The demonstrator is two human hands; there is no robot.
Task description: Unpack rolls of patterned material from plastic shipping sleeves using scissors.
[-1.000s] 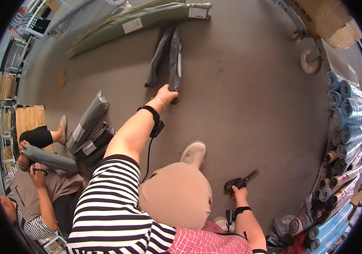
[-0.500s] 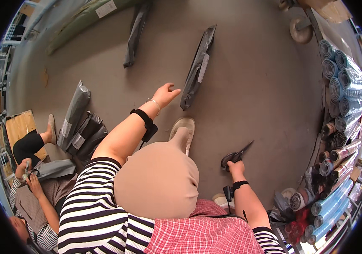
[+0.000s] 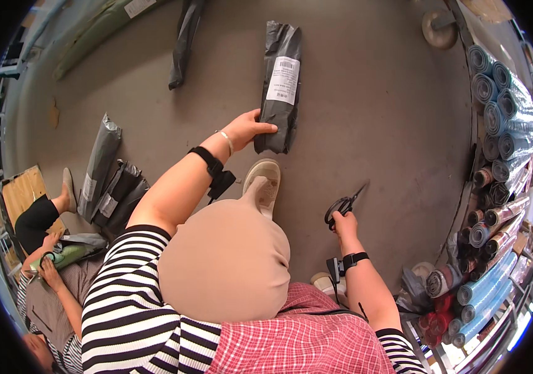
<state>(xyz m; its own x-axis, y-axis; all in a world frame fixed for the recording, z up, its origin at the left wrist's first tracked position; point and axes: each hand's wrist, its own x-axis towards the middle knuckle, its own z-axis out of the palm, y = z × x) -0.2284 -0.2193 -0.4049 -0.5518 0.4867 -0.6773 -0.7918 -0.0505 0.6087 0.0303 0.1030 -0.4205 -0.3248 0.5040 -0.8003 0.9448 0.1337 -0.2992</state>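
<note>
In the head view, the dark grey package is ahead of me, its white label facing up toward me. My left hand is closed on its near left edge, thumb laid over the front and fingers mostly hidden at the side; whether the floor bears any of its weight I can't tell. My right hand, to the right of the package and nearer me, is curled round the handles of the black scissors, whose blades point away from me and stand apart from the package. As far as I can see, the wrapping is whole and the label in place, so I judge that picking up is done and no cutting has begun on this one. Left of the package and farther off lies another slim dark package, also wrapped. Well to its left and nearer me, a grey package leans beside black packages, none visibly opened. Beyond those, a co-worker's hand rests on a green roll partly out of its grey wrapping. Rolled blue mats are stacked well to the package's right.
</note>
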